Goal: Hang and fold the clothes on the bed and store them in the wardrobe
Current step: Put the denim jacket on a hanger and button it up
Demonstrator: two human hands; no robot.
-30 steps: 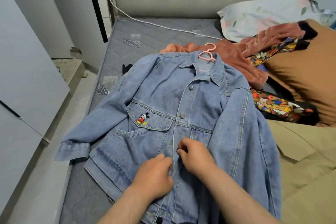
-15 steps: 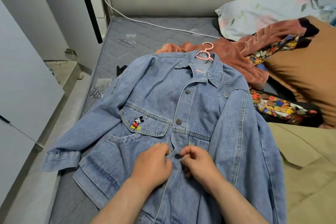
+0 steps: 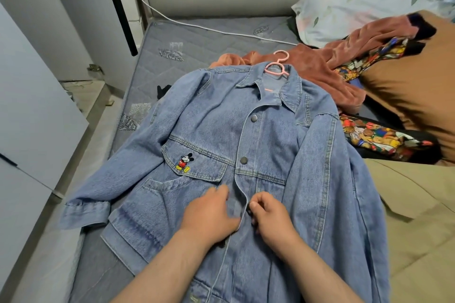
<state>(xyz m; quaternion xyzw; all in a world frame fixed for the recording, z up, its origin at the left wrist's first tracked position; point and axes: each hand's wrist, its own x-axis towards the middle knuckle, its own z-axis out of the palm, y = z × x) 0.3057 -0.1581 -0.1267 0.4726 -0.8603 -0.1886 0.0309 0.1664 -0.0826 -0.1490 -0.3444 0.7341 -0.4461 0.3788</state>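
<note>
left hand (image 3: 209,214) and right hand (image 3: 270,216) parted, jacket (image 3: 209,125) placket between their fingers (image 3: 256,202).

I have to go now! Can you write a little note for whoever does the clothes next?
The left hand holds the denim jacket by its front edge; the right hand pinches it at the third button.
Jacket lies on the mattress, pink hanger in its collar.
Done: top two buttons fastened.
To do: lower buttons, store it, then the rust velvet garment and patterned garment.
</note>
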